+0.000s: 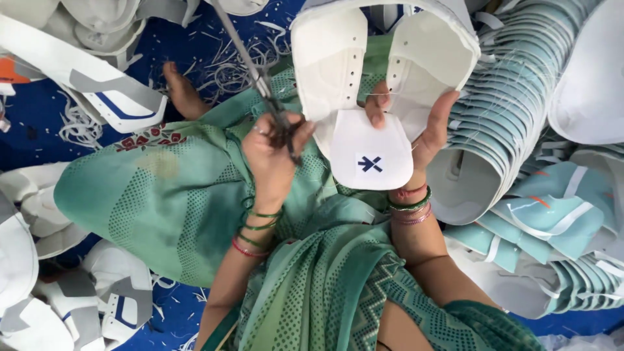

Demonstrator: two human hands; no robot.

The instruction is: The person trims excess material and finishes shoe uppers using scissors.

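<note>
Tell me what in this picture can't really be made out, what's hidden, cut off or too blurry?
Head view only:
- Scissors: tips cut off by the top edge; blades motion-blurred, handles buried in the left hand.
- White shoe upper: its top leaves the frame; its outer face is turned away.
- Right hand: palm and most fingers hidden behind the upper.
- Stacked teal uppers: run off the right edge, count unclear.

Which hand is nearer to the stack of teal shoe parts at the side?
Right. The right hand holds the white shoe upper just beside the teal stack. The left hand, gripping scissors, is on the upper's far side.
</note>
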